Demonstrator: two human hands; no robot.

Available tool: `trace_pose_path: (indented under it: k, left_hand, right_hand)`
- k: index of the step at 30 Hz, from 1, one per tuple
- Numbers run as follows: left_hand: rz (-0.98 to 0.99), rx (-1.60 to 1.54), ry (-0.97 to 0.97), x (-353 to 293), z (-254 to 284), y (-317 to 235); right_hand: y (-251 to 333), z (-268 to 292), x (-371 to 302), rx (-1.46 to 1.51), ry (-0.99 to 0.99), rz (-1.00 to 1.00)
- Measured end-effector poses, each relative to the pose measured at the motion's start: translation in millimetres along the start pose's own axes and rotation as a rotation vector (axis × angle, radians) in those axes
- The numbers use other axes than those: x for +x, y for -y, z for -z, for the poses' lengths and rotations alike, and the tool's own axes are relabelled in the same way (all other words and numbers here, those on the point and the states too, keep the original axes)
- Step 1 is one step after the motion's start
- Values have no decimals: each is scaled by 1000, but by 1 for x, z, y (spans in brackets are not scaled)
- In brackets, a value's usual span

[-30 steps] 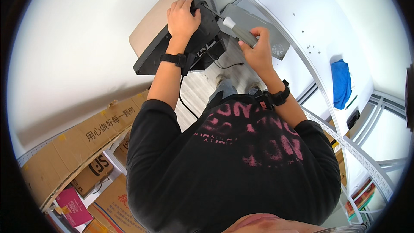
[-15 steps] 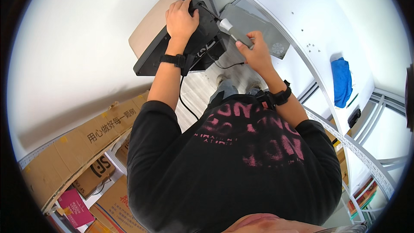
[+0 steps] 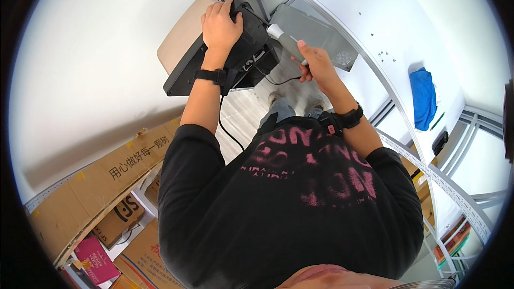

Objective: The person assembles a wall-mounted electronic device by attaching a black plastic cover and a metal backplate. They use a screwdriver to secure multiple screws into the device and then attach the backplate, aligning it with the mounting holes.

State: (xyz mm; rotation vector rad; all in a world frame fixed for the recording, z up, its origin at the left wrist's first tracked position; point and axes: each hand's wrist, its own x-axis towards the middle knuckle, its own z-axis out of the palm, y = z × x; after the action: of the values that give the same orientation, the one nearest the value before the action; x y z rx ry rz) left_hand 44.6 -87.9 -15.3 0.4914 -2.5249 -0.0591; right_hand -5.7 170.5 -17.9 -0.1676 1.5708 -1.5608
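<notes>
A black plastic housing [image 3: 184, 72] with a rounded beige panel [image 3: 184, 32] is tilted up before me, and cables come out of its open side. The fingers of my left hand [image 3: 222, 29] curl over the top edge of this housing, gripping it. A screwdriver [image 3: 289, 45] with a grey and white handle is in my right hand [image 3: 319, 69], whose fingers close around the handle's end. Its dark shaft slants up-left to the housing's upper corner, beside my left fingers. Whether the tip sits in a screw is too small to tell.
To the right, a white shelf [image 3: 369, 16] carries several small screws [image 3: 383, 56] and a blue cloth [image 3: 423, 99]. Beyond the screwdriver is a grey metal case [image 3: 342, 48]. Cardboard boxes [image 3: 144, 246] fill the rack at lower left. A black cable [image 3: 227, 134] hangs from the housing.
My right hand has changed its hold on the screwdriver, the thumb now higher along the handle. The housing, my left hand and the screwdriver have shifted slightly left.
</notes>
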Motion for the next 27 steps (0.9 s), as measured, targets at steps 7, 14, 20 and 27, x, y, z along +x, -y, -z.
trace_pose_path:
  k: [7, 14, 20, 27]
  left_hand:
    - [-29, -5, 8, 4, -1, -1]
    - [-243, -130, -51, 13, 5, -54]
    - [-372, -596, 252, 0, -53, -184]
    - [-312, -877, 496, -32, -110, -299]
  right_hand:
    - [0, 43, -23, 31, 19, 16]
    - [-29, 130, -70, 51, -86, 41]
    - [-63, 185, -118, 243, -293, 179]
    - [-85, 220, -156, 362, -424, 288]
